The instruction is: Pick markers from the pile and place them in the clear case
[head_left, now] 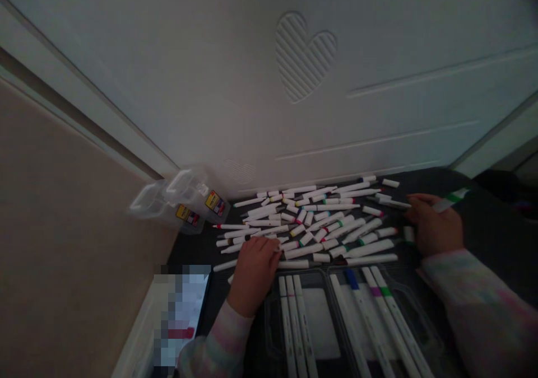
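My right hand (437, 224) is closed around a white marker with a green band (454, 198), whose end sticks out behind the hand to the upper right. Near its fingertips is another pale marker (393, 201); whether they touch it I cannot tell. My left hand (255, 269) lies low over the near side of the marker pile, fingers curled together, with a small white marker cap (277, 246) at the fingertips. Uncapped white markers (342, 228) and loose caps (321, 257) are strewn across the dark surface between both hands.
A clear plastic case (332, 311) lies open in front, three markers in its left part and several in its right. Two clear containers (197, 193) with yellow labels stand at the left. A phone (189, 305) lies front left. A white panel with a heart relief (305, 56) rises behind.
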A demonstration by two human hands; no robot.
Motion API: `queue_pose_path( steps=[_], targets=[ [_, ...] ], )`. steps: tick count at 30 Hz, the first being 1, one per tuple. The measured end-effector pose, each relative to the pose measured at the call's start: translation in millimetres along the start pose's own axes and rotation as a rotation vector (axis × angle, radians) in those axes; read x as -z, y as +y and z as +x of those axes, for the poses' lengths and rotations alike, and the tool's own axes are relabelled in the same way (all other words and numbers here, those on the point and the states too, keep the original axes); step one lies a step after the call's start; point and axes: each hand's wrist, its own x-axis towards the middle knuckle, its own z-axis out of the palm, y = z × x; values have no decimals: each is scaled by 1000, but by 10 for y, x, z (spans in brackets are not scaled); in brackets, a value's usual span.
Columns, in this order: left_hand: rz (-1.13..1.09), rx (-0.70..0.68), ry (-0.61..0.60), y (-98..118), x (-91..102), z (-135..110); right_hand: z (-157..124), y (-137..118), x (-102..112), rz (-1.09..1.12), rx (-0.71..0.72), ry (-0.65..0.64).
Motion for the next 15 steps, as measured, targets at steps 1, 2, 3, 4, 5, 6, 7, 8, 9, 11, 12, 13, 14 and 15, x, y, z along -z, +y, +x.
queue_pose_path(
  steps=[1,2,3,4,5,6,7,8,9,11,12,13,14,15],
  targets=[
    [-23,-1,29,-3,2,8,5,5,2,12,-24,-10],
    [-45,0,62,-4,4,17,11,9,4,24,-41,-16],
    [-63,2,96,-3,4,27,16,14,5,37,-50,-19],
    [-77,8,125,1,0,39,20,19,6,49,-53,-21],
    [-86,17,150,6,-8,52,25,25,5,63,-53,-26],
    [-90,26,164,12,-21,66,29,32,4,78,-50,-33],
    [-88,34,171,18,-38,81,35,41,2,91,-48,-40],
    [-80,38,171,23,-58,96,43,53,0,104,-45,-48],
    [-68,35,167,27,-79,112,53,68,-3,121,-41,-57],
    [-43,17,151,29,-122,145,77,102,-10,157,-31,-76],
    [-28,6,147,29,-141,160,90,120,-14,175,-25,-85],
    [-8,-7,147,27,-157,174,102,137,-18,191,-19,-94],
    [16,-22,152,23,-169,184,112,152,-21,205,-14,-100],
    [48,-38,165,16,-179,189,120,164,-23,215,-10,-102]
  ],
)
